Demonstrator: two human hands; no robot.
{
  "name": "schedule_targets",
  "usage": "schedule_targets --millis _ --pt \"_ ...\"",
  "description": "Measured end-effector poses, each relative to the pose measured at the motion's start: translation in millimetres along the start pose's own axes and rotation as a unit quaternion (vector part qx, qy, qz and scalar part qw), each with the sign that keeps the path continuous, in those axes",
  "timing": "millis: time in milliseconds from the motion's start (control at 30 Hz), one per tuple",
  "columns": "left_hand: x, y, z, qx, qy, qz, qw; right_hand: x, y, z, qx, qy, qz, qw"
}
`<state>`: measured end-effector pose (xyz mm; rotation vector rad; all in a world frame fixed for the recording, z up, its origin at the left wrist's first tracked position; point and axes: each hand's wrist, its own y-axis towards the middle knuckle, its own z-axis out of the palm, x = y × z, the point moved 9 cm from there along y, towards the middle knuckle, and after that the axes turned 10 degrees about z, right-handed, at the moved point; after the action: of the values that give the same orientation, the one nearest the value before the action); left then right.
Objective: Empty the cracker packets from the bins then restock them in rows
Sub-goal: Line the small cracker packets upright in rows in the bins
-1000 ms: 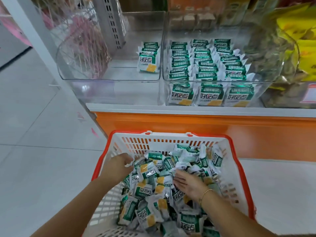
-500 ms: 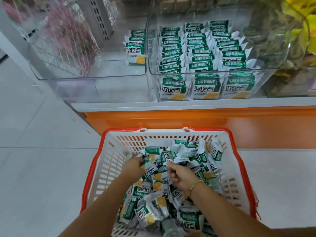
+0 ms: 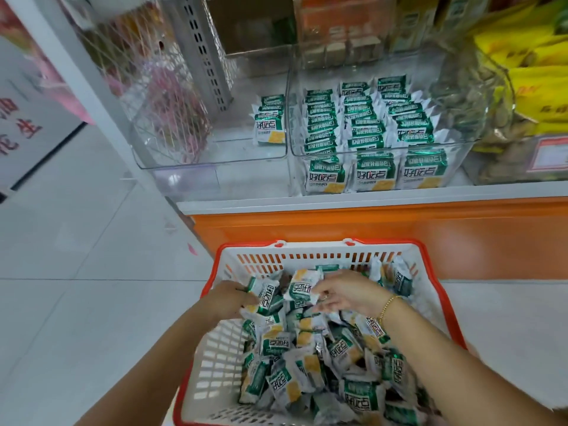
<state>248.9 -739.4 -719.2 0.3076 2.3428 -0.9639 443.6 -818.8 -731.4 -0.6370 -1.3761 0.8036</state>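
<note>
A white basket with a red rim (image 3: 215, 358) stands on the floor, heaped with loose green-and-white cracker packets (image 3: 310, 364). My left hand (image 3: 227, 299) grips a cracker packet (image 3: 265, 295) at the pile's far left. My right hand (image 3: 347, 292) pinches another cracker packet (image 3: 302, 289) beside it. On the shelf, the right clear bin (image 3: 455, 149) holds three full rows of packets (image 3: 365, 130). The left clear bin (image 3: 215, 158) holds one short row of packets (image 3: 270, 124) against its right wall.
The bins sit on a white shelf edge (image 3: 368, 201) above an orange base panel (image 3: 399, 232). Yellow snack bags (image 3: 531, 87) and a bin of brownish snacks (image 3: 491, 142) lie to the right. A pink wrapped item (image 3: 172, 118) stands left of the bins. Pale tiled floor (image 3: 76, 272) surrounds the basket.
Both hands rose from the pile, each lifting a packet toward the basket's far side. The view tilted up and shifted, showing more of the shelf.
</note>
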Motion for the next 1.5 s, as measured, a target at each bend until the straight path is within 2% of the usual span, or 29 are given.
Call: schedule_targets --millis 67,133,200,300,433,533,733,900,1033,1100,1167,1200,1267,1367,1467,1500 --pt "-18.1 -19.9 -11.7 0.031 -0.030 0.048 0.998 32.6 -32.8 -4.7 -0.033 -0.158 -0.050 0.986" --pt "-33.0 -37.2 -30.0 0.019 -0.075 0.086 0.993 63.4 -68.3 -8.2 -0.070 -0.281 -0.102 0.952" --pt "-48.1 -57.0 -47.1 -0.012 -0.115 0.106 0.988 83.6 -101.6 -3.9 -0.081 -0.359 -0.136 0.920" --pt "-68.4 -87.3 -59.8 -0.047 -0.198 0.121 0.971 97.5 -131.9 15.1 -0.035 -0.403 -0.173 0.898" --pt "-81.3 -105.9 -52.1 -0.033 -0.262 0.109 0.958 112.5 -146.3 43.5 0.026 -0.384 -0.236 0.892" --pt "-96.6 -106.9 -40.8 -0.010 -0.274 0.126 0.954 127.3 -149.9 55.6 0.035 -0.351 -0.274 0.895" --pt "-127.7 -103.9 -44.4 -0.001 -0.367 0.160 0.916 160.2 -159.5 41.3 -0.104 -0.351 -0.303 0.880" --pt "-143.7 -105.1 -66.4 -0.001 -0.320 0.216 0.922 195.1 -179.2 44.0 -0.238 -0.314 -0.358 0.846" --pt "-150.9 -101.0 -92.8 -0.036 -0.373 0.240 0.896 222.3 -189.2 45.0 -0.298 -0.248 -0.420 0.821" --pt "-157.6 -98.8 -105.8 -0.040 -0.412 0.254 0.874 231.4 -179.9 44.6 -0.267 -0.243 -0.388 0.848" --pt "-159.5 -92.1 -120.9 -0.056 -0.445 0.266 0.853 235.7 -162.1 53.4 -0.175 -0.257 -0.301 0.901" --pt "-161.3 -88.8 -129.0 -0.068 -0.456 0.276 0.843 240.3 -155.2 59.5 -0.131 -0.266 -0.270 0.916" --pt "-164.1 -82.0 -143.5 -0.098 -0.464 0.295 0.830 258.3 -148.3 70.4 -0.080 -0.281 -0.260 0.920" --pt "-165.7 -69.1 -162.7 -0.139 -0.492 0.308 0.802 294.7 -136.4 77.1 -0.073 -0.280 -0.276 0.917" --pt "-163.2 -57.0 -181.4 -0.163 -0.523 0.306 0.779 321.0 -116.8 78.6 -0.058 -0.275 -0.239 0.930" --pt "-161.6 -54.6 -187.9 -0.186 -0.505 0.299 0.788 329.4 -111.6 77.4 -0.063 -0.280 -0.225 0.931"
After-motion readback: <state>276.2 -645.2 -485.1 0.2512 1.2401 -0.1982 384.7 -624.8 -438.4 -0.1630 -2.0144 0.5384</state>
